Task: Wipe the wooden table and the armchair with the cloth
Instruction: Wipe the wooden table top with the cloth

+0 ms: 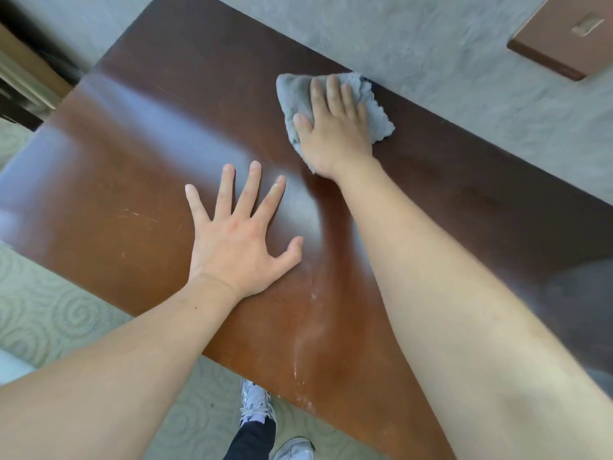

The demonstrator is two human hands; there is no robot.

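The dark brown wooden table (pixel 139 180) fills the middle of the head view, its top glossy and scratched. A grey fluffy cloth (pixel 371 104) lies near the table's far edge. My right hand (pixel 335 127) presses flat on top of the cloth, fingers pointing away from me. My left hand (pixel 238 234) rests flat on the bare tabletop with fingers spread wide, empty, a little nearer to me and to the left of the cloth. The armchair is not in view.
A grey wall (pixel 464 61) runs right behind the table's far edge, with a brown plate (pixel 564 38) mounted on it at upper right. Patterned pale carpet (pixel 49 313) lies below. My sneakers (pixel 257 406) stand at the near table edge. Dark furniture (pixel 20 78) stands at upper left.
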